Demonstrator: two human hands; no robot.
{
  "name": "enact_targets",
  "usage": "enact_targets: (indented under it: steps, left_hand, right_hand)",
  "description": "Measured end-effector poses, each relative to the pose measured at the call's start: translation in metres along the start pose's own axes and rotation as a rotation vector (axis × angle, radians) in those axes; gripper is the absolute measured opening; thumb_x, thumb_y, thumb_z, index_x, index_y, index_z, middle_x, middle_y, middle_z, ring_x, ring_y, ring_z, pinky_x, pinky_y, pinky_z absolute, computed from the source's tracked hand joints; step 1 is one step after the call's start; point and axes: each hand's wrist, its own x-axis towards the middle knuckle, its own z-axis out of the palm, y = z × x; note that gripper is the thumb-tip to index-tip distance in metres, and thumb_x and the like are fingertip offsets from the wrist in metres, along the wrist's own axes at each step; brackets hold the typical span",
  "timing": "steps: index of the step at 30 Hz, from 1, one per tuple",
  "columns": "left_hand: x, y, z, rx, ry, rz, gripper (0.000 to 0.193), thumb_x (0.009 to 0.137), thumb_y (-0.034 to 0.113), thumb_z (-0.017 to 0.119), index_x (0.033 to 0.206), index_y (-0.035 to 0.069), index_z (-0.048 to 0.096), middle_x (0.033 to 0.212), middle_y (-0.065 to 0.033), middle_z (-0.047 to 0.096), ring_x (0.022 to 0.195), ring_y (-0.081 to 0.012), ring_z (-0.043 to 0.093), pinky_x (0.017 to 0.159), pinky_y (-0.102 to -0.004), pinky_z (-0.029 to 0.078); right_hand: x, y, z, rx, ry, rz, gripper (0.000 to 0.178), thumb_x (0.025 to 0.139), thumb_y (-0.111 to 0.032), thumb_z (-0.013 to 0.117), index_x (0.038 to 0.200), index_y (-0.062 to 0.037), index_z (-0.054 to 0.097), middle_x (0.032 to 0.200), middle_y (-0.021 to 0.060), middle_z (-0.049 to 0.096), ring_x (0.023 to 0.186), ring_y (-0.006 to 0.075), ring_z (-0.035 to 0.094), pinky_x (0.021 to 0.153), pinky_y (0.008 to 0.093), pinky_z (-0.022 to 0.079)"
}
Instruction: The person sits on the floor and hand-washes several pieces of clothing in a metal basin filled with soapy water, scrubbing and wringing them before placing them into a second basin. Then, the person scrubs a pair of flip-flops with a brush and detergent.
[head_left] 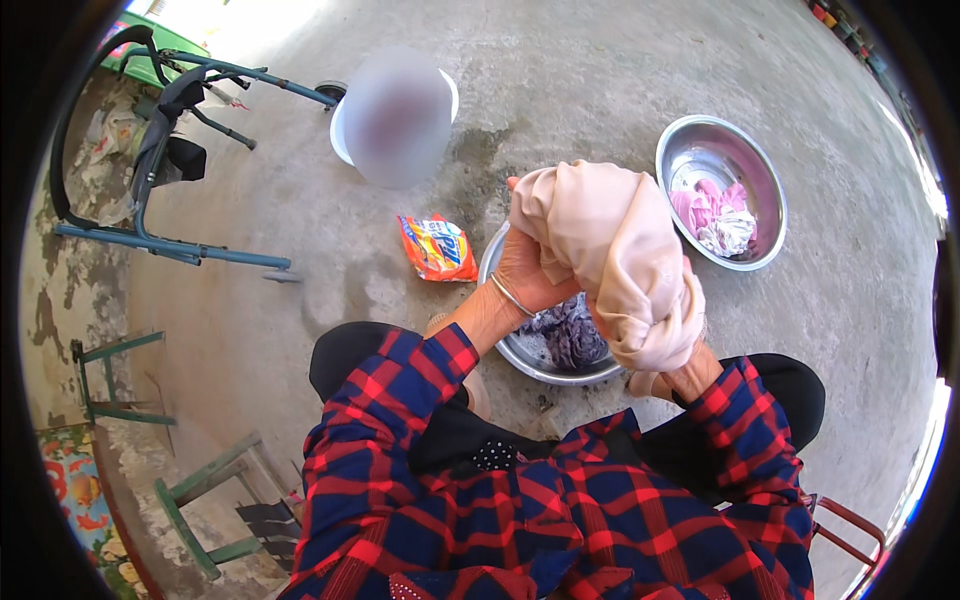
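Both of my hands hold up a bunched, twisted beige cloth (pixel 610 225), smooth and wet-looking. My left hand (pixel 535 272), with a bangle at its wrist, is closed round the cloth's left side. At the lower right end, my right hand (pixel 698 368) is mostly hidden beneath the folds and supports it. Directly below is a metal basin (pixel 545 374) between my feet. Inside it lies dark purple cloth (pixel 575 338) with some whitish suds, partly covered from view by my hands and the beige cloth.
An orange detergent packet (pixel 437 248) lies left of the basin. Another metal basin (pixel 768 243) at right holds pink and white cloths (pixel 718 215). Farther off stands a white tub (pixel 340 135), largely blurred out. A blue-framed walker (pixel 175 245) and a green wooden stool (pixel 205 500) are at left.
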Motion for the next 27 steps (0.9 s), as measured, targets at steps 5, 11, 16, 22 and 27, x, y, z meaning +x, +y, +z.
enact_targets:
  steps: [5,11,16,22,27]
  left_hand:
    - [0.004,0.009,-0.003,0.111,0.258,0.088,0.050,0.080,0.050,0.062,0.112,0.011,0.057,0.116,-0.0076,0.059,0.111,-0.0260,0.053,0.101,-0.0450,0.037]
    - [-0.002,0.024,0.000,0.220,0.374,0.039,0.034,0.083,0.034,0.064,0.103,0.007,0.059,0.103,-0.0100,0.063,0.098,-0.0243,0.060,0.091,-0.0396,0.047]
    - [-0.003,0.014,0.008,0.651,0.433,0.028,0.033,0.081,0.029,0.067,0.103,0.007,0.058,0.099,-0.0065,0.062,0.091,-0.0178,0.061,0.084,-0.0327,0.049]
    - [0.000,-0.004,-0.007,0.732,0.537,-0.044,0.036,0.075,0.025,0.074,0.101,0.005,0.058,0.090,-0.0053,0.063,0.082,-0.0139,0.061,0.074,-0.0277,0.050]
    - [0.009,-0.017,-0.017,0.911,0.604,0.193,0.027,0.067,0.009,0.069,0.090,0.001,0.057,0.082,-0.0090,0.062,0.071,-0.0163,0.060,0.066,-0.0305,0.051]
  right_hand:
    - [0.014,0.016,0.000,0.586,0.034,0.237,0.045,0.085,-0.033,0.053,0.117,-0.0017,0.051,0.110,0.0130,0.060,0.098,0.0270,0.059,0.091,0.0388,0.046]
    - [0.009,-0.007,0.031,0.181,0.138,0.249,0.058,0.086,-0.042,0.057,0.124,-0.0006,0.045,0.114,0.0127,0.058,0.102,0.0231,0.058,0.089,0.0348,0.047]
    - [0.015,-0.012,0.020,-0.050,0.090,0.421,0.051,0.081,-0.034,0.061,0.117,0.0019,0.052,0.104,0.0122,0.062,0.090,0.0202,0.062,0.081,0.0299,0.049]
    - [0.020,0.004,0.009,-0.296,0.042,0.426,0.037,0.079,-0.022,0.056,0.106,0.0028,0.057,0.095,0.0113,0.064,0.081,0.0188,0.064,0.074,0.0278,0.050]
    - [0.034,0.014,-0.004,-1.057,0.213,0.211,0.051,0.073,-0.026,0.057,0.108,0.0109,0.051,0.100,0.0202,0.061,0.090,0.0299,0.061,0.078,0.0341,0.048]
